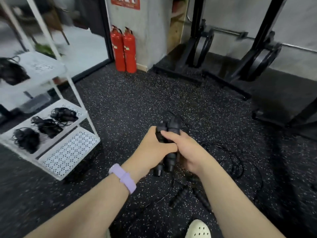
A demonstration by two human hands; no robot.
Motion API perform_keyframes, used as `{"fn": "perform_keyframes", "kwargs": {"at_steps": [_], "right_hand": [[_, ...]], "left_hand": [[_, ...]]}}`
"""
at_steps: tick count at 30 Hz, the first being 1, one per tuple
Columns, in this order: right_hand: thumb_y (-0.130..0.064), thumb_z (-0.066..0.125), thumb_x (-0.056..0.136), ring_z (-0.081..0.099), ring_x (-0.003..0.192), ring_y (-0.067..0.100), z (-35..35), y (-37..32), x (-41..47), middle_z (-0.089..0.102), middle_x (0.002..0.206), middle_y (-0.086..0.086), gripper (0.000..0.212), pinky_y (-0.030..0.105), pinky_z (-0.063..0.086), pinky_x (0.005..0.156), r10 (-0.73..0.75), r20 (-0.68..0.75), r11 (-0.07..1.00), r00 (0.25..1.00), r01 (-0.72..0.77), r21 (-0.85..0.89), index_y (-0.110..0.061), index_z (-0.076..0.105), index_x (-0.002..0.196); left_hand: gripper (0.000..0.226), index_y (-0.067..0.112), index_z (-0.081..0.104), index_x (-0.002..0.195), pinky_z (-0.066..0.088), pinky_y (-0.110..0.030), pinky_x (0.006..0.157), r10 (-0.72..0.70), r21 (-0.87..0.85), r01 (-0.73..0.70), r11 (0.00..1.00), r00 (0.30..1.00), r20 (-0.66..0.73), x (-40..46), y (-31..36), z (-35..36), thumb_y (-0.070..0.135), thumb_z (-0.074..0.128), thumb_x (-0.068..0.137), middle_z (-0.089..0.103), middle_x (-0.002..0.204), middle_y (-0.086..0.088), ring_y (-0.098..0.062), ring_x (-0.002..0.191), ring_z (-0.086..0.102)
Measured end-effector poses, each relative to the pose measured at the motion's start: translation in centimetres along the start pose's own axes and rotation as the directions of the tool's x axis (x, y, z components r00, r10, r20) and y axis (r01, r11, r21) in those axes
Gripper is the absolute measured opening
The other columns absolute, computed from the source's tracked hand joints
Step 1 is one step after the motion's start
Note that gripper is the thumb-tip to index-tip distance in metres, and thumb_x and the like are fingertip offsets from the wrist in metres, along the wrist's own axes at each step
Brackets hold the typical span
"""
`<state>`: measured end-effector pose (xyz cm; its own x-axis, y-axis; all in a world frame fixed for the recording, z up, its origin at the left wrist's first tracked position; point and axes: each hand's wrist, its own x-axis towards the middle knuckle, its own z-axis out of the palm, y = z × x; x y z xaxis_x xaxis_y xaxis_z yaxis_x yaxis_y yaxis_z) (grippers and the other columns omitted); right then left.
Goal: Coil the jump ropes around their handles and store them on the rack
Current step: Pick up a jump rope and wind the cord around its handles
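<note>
Gripping a pair of black jump-rope handles (169,134) held side by side, the fingers (167,135) of the right hand (188,152) curl over the front of the handles from the right, while the left hand (151,148) wraps them from the left, its thumb tucked against the right hand. Both hands are closed on the handles, which point away from the person, their butt ends sticking out below the palms. The left wrist wears a lilac band (123,177).

From the handles a thin black cord (238,162) trails down and lies in loose loops on the speckled black floor (128,103) to the right of the hands. Nearer the person, below the hands, two more ribbed black handles (180,196) of another rope lie on the floor, just beside each other. A pale perforated shoe (199,229) shows at the bottom edge.

To the left stands a white rack (68,150) with perforated shelves. Its middle shelf carries three bundled black ropes (46,126) in a row; the upper shelf holds another dark bundle (12,71), blurred. The bottom shelf shows bare perforated metal.

Farther off, two red fire extinguishers (123,48) stand touching each other against a grey wall, and black gym frames (240,57) rise to the right.
</note>
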<state>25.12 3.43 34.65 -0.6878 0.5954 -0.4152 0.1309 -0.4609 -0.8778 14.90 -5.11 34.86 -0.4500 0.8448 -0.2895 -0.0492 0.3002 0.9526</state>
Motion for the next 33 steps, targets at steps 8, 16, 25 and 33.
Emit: {"fn": "perform_keyframes", "kwargs": {"at_steps": [8,16,25,33], "right_hand": [[-0.045,0.066,0.096,0.073,0.112,0.023,3.2,2.0,-1.2,0.076,0.121,0.008,0.03,0.044,0.056,0.094,0.086,0.016,0.971,0.996,-0.088,0.224,-0.027,0.079,0.115],[-0.03,0.071,0.08,0.075,0.103,0.032,1.7,2.2,0.3,0.074,0.121,0.019,0.053,0.043,0.062,0.073,0.105,0.12,0.944,0.987,-0.137,0.299,-0.015,0.068,0.131],[-0.012,0.073,0.073,0.073,0.075,0.027,0.1,3.0,2.0,0.076,0.094,0.017,0.044,0.038,0.06,0.064,0.103,0.174,0.973,0.979,-0.135,0.185,-0.009,0.065,0.117],[-0.004,0.066,0.077,0.061,0.064,0.026,-2.2,2.3,2.4,0.065,0.086,0.019,0.042,0.037,0.056,0.058,0.113,0.245,0.951,0.963,-0.176,0.254,0.0,0.056,0.117]], "left_hand": [[0.048,0.032,0.058,0.108,0.062,-0.039,0.081,0.008,-0.07,-0.011,0.997,0.999,-0.044,-1.4,-0.2,-1.9,0.025,0.074,0.063,0.074,0.095,0.001,-0.014,0.088,0.073],[0.051,0.04,0.062,0.111,0.055,-0.043,0.09,-0.027,-0.242,0.039,0.969,0.998,0.053,0.8,-1.1,-2.0,0.023,0.066,0.063,0.076,0.106,0.003,-0.02,0.105,0.072],[0.053,0.056,0.049,0.105,0.032,-0.034,0.105,0.036,0.309,-0.035,0.951,0.999,0.001,2.8,-1.4,-1.7,0.087,0.013,0.081,0.047,0.114,0.03,0.019,0.117,0.036],[0.058,0.025,0.068,0.095,0.038,-0.011,0.088,0.121,0.408,-0.139,0.902,0.99,0.069,3.7,-2.6,-3.1,0.063,0.023,0.097,0.063,0.102,0.015,0.007,0.104,0.055]]}}
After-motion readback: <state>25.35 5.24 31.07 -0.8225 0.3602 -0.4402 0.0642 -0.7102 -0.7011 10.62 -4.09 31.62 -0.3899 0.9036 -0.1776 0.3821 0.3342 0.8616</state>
